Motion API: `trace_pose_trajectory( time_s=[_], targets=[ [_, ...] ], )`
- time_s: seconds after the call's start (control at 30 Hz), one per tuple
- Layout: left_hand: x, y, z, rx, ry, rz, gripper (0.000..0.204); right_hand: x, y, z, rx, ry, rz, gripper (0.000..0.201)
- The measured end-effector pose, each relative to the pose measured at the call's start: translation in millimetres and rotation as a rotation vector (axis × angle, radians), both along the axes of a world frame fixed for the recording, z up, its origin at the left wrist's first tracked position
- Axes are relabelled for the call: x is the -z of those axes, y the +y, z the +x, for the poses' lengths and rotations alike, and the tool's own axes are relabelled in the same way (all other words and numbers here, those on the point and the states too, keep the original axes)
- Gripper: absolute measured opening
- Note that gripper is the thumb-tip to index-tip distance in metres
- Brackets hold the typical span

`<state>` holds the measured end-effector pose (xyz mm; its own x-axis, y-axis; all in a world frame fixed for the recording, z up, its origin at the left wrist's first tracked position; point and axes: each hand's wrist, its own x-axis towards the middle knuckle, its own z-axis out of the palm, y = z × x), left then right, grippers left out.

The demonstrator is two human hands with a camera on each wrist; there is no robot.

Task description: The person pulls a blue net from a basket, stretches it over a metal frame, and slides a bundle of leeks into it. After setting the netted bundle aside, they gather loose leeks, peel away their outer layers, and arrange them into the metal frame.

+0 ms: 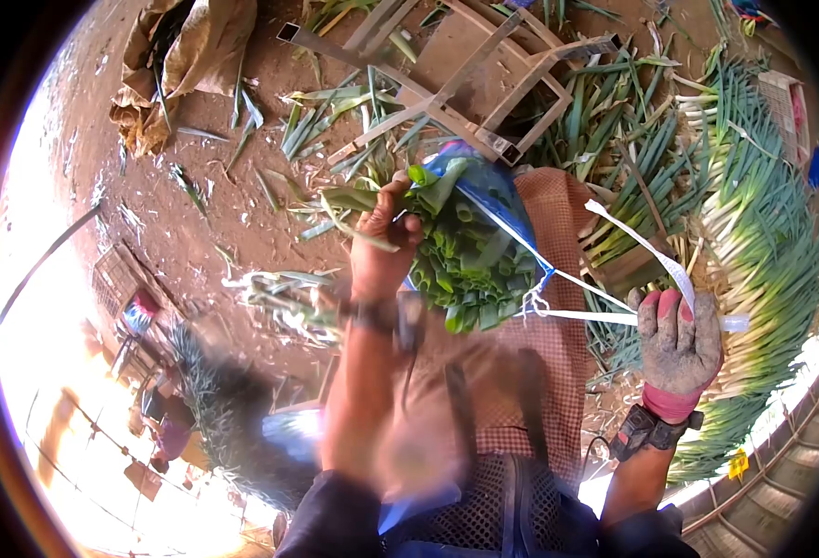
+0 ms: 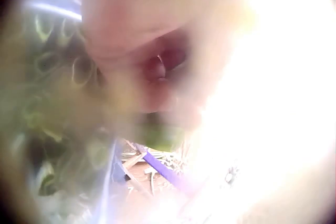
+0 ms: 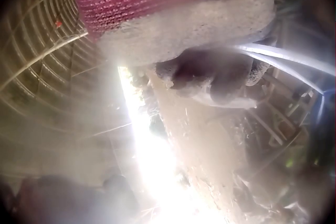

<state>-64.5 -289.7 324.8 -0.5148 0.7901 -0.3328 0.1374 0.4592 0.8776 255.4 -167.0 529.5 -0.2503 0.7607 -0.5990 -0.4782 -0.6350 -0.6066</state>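
Gripping leaf point(image 1: 347, 198) and strap point(image 1: 588, 317), hands point(image 1: 386, 244) point(image 1: 679, 342) flank the bundle point(image 1: 470, 256) edges, well apart.

Dark sleeves point(image 1: 330, 516), strapped wrists and one soiled glove point(image 3: 194, 29).
The right hand point(image 1: 679, 344) wears it: dirty grey, with pinkish finger patches and a ribbed pink cuff point(image 1: 670, 403) beside a chunky black wrist strap point(image 1: 651, 432). A dark band point(image 1: 372, 316) circles the left wrist; dark mesh point(image 1: 484, 507) fronts the torso, with red-brown checked cloth point(image 1: 558, 372) beyond.

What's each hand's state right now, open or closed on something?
Left hand: closed, pinching a leaf beside the green bunch.
Right hand: closed, gloved, gripping the white strap.
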Motion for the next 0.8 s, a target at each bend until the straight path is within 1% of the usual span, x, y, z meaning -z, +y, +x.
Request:
trace_pose_trajectory(
  time_s=[0.07, 0.1, 0.13, 0.2, 0.23, 0.27, 0.3, 0.33, 0.37, 0.4, 0.43, 0.47, 0.5, 0.53, 0.57, 0.6, 0.63, 0.67, 0.7, 0.73, 0.77, 0.8],
  targets=[
    [3, 1, 1, -0.677, -1.44, 0.291, 0.027, -1, 1, -2, 0.012, 0.011, -0.007, 0.022],
    [6, 2, 0, -0.622, -1.495, 0.319, 0.024, -1, 1, -3, 0.024, 0.026, -0.013, 0.023],
    [11, 1, -3, -0.62, -1.495, 0.319, 0.024, 0, 2, -2, 0.025, 0.026, -0.013, 0.023],
    [16, 1, -7, -0.541, -1.469, 0.239, 0.024, 2, 2, 1, 0.025, -0.031, -0.034, 0.025],
    [18, 1, -8, -0.583, -1.436, 0.13, 0.024, 5, 2, 5, 0.028, -0.032, -0.034, 0.025],
    [23, -3, -10, -0.581, -1.436, 0.128, 0.024, 10, 2, 11, 0.005, 0.02, -0.019, 0.025],
    [27, -7, -13, -0.55, -1.435, 0.071, 0.023, 13, 2, 14, -0.016, 0.072, -0.003, 0.026],
    [31, -12, -16, -0.519, -1.433, 0.014, 0.023, 15, 3, 14, -0.013, 0.073, -0.004, 0.026],
    [29, -12, -17, -0.536, -1.524, 0.071, 0.021, 17, 4, 14, -0.056, 0.109, 0.037, 0.026],
    [28, -12, -17, -0.533, -1.524, 0.068, 0.021, 16, 5, 12, -0.1, 0.144, 0.077, 0.027],
    [26, -13, -16, -0.553, -1.48, 0.014, 0.025, 10, 2, 8, -0.097, 0.145, 0.074, 0.027],
    [24, -13, -17, -0.571, -1.433, -0.037, 0.031, -1, 1, -4, 0.08, 0.001, -0.05, 0.027],
    [8, 0, -18, -0.567, -1.431, -0.036, 0.031, -6, 0, -10, 0.257, -0.142, -0.171, 0.026],
    [-9, 9, -17, -0.68, -1.298, -0.118, 0.039, -4, 0, -7, 0.26, -0.142, -0.173, 0.026],
    [-23, 15, -15, -0.786, -1.161, -0.2, 0.049, 0, -2, -2, 0.198, -0.11, -0.129, 0.026],
    [-26, 1, -33, -0.615, -1.162, -0.121, 0.07, 3, -2, 1, 0.136, -0.078, -0.082, 0.027],
    [-22, -5, -48, -0.592, -0.974, -0.216, 0.07, 5, -2, 3, 0.139, -0.079, -0.083, 0.027],
    [-29, 1, -58, -0.566, -0.785, -0.308, 0.07, 6, -3, 5, 0.094, -0.07, -0.043, 0.027],
    [-36, 9, -64, -0.462, -0.563, -0.344, 0.066, 8, -3, 7, 0.05, -0.061, -0.003, 0.028],
    [-42, 18, -69, -0.356, -0.34, -0.376, 0.063, 10, -3, 9, 0.052, -0.06, -0.005, 0.028],
    [-42, 28, -73, -0.268, -0.225, -0.334, 0.053, 13, -3, 11, 0.025, -0.051, 0.019, 0.028],
    [-53, 48, -75, -0.175, -0.171, -0.418, 0.051, 15, -3, 12, -0.001, -0.043, 0.044, 0.028]
  ],
)
